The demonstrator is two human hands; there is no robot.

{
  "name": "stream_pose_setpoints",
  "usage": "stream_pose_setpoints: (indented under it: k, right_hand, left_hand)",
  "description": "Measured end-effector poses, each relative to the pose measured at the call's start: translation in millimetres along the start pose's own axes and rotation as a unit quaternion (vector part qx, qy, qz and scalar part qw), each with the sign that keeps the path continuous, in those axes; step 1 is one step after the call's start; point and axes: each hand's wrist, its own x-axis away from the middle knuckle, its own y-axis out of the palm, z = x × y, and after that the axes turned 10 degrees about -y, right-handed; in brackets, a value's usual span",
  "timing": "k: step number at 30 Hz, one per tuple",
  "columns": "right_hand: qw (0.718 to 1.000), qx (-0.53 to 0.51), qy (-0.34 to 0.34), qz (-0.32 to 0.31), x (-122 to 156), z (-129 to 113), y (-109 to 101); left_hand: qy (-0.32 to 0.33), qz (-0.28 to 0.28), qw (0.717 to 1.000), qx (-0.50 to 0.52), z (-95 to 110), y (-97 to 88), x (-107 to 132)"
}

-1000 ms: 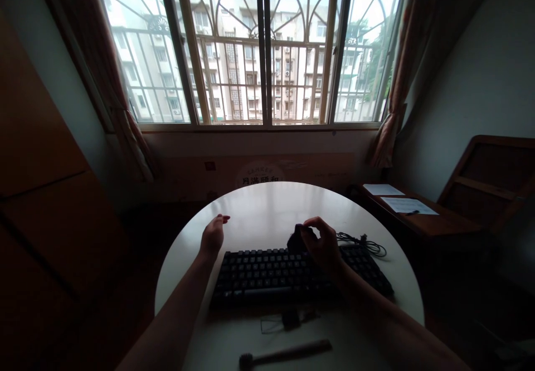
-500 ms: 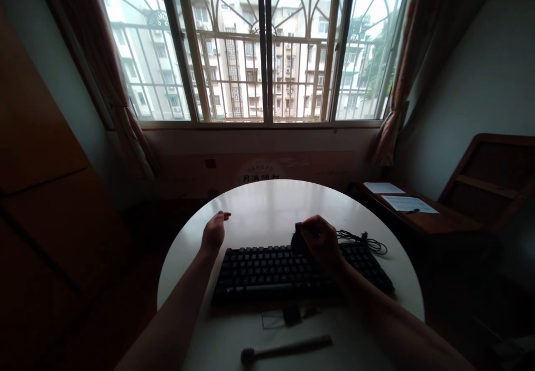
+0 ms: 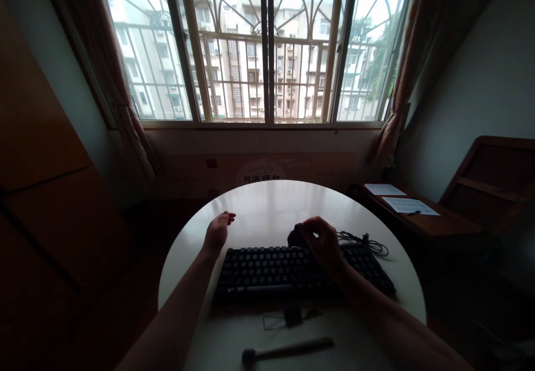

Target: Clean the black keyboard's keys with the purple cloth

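Note:
A black keyboard (image 3: 267,273) with pale key legends lies across the white round table (image 3: 188,293). My right hand (image 3: 324,240) is over its right half, thumb and forefinger pinched on a dark rounded object (image 3: 296,236) at the back edge; its kind is too dark to make out. By the keyboard's back left corner, my left hand (image 3: 218,232) is apart from the keys, fingers loosely bent and partly spread, nothing visible in it. In front of the keyboard lie a small black tool with wire loops (image 3: 292,316) and a long-handled brush (image 3: 288,350).
A coiled black cable (image 3: 368,243) lies behind the keyboard's right end. On the right, a wooden side table (image 3: 438,225) bears papers (image 3: 412,205) and a pen. Curtains (image 3: 129,137) flank the barred window (image 3: 267,48) ahead.
The dark object in my right hand has tilted and shifted slightly left and up, showing less over the keys. My left hand is nearly still.

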Motion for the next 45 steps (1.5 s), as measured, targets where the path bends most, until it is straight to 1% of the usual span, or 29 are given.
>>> stream_pose_setpoints:
  k: [4,7,11,16,18,21,25,27,29,33,36,38,40,41,42,45]
  right_hand:
    - [1.0,0.006,0.005,0.021,0,0,0]
    - [0.999,0.014,-0.005,0.031,-1,-3,-3]
    - [0.999,0.022,-0.016,0.024,-2,-8,-7]
    - [1.0,0.025,0.003,0.011,-1,-10,-8]
    - [0.999,0.022,0.012,-0.021,-2,-7,-8]
    - [0.993,0.011,0.017,-0.114,-2,-1,-6]
    - [0.964,0.002,0.004,-0.267,2,5,-3]
    - [0.949,0.012,0.001,-0.314,5,5,-2]
    - [0.942,0.03,0.005,-0.334,7,3,-1]
    - [0.935,0.039,0.014,-0.352,3,-4,1]
    - [0.928,0.003,0.012,-0.373,-8,-15,4]
    - [0.915,-0.06,0.024,-0.399,-19,-23,10]
    - [0.893,-0.126,0.036,-0.43,-31,-31,19]
    - [0.884,-0.143,0.034,-0.443,-37,-33,25]
    - [0.879,-0.145,0.026,-0.454,-42,-35,33]
    - [0.878,-0.099,-0.008,-0.468,-48,-31,61]
  left_hand:
    - [0.001,-0.028,1.0,-0.011,4,2.0,5]
    - [0.002,-0.043,0.999,-0.021,5,3.0,6]
    - [0.005,-0.052,0.998,-0.032,4,3.6,5]
    - [0.012,-0.072,0.996,-0.053,3,4.1,5]
    - [0.015,-0.092,0.993,-0.071,2,4.8,7]
    - [0.023,-0.126,0.986,-0.107,2,7.1,12]
    - [0.033,-0.165,0.973,-0.155,2,12.2,18]
    - [0.036,-0.181,0.967,-0.175,2,14.9,20]
    - [0.036,-0.195,0.961,-0.194,2,17.1,21]
    - [0.032,-0.214,0.95,-0.223,2,18.2,23]
    - [0.027,-0.216,0.948,-0.232,1,16.8,21]
    - [0.021,-0.21,0.949,-0.233,0,15.6,19]
    - [0.015,-0.198,0.952,-0.231,-2,14.1,15]
    - [0.011,-0.191,0.954,-0.229,-3,13.2,14]
    - [0.007,-0.183,0.957,-0.227,-3,12.1,12]
    - [-0.003,-0.161,0.963,-0.218,-5,8.1,9]
